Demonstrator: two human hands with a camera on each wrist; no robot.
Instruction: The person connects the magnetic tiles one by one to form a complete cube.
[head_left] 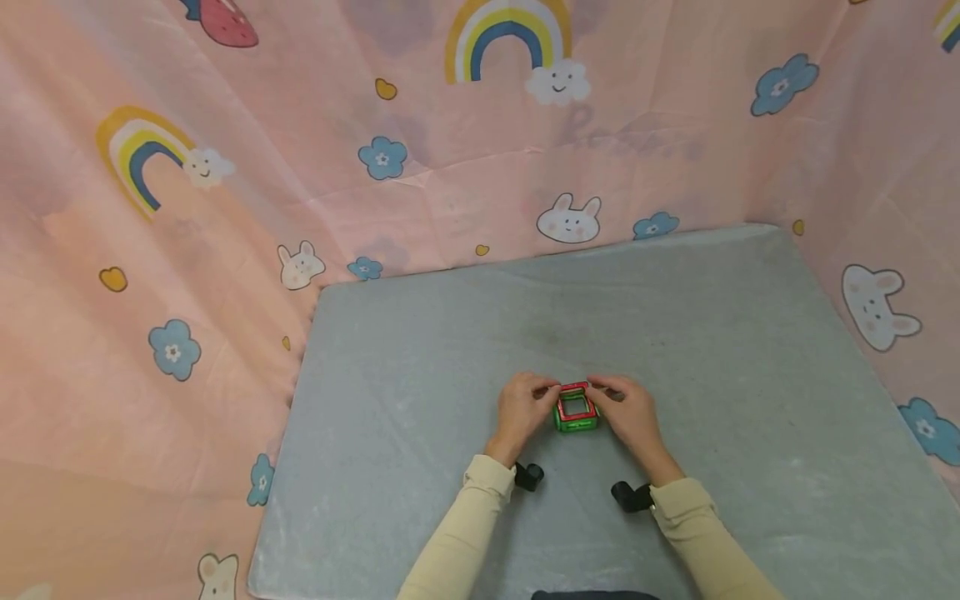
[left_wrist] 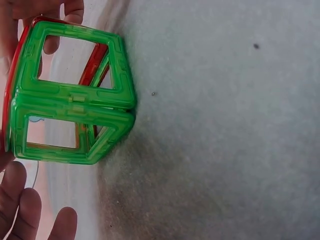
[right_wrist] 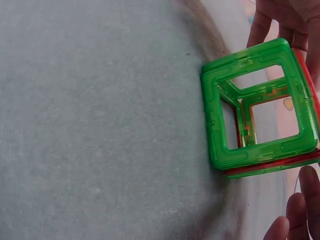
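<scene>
A small cube of see-through green magnetic tiles [head_left: 577, 426] sits on the grey surface, with square window openings in its sides. On its top lies a red square tile [head_left: 577, 416], flush or nearly so. My left hand [head_left: 521, 412] pinches the red tile's far left corner between thumb and forefinger. At the far right corner, my right hand [head_left: 630, 417] does the same. The left wrist view shows two green sides [left_wrist: 75, 97] meeting at an edge, with red edging inside. Spread below the cube are the left hand's other fingers [left_wrist: 30, 212]. The thumb contacts are partly hidden.
A grey cloth-covered table [head_left: 405, 375] lies under the cube. Pink printed curtains [head_left: 315, 125] hang along its back and sides. Black wrist camera mounts [head_left: 632, 497] stick inward from both cuffs, above the table. A dark shape [head_left: 592, 595] shows at the near edge.
</scene>
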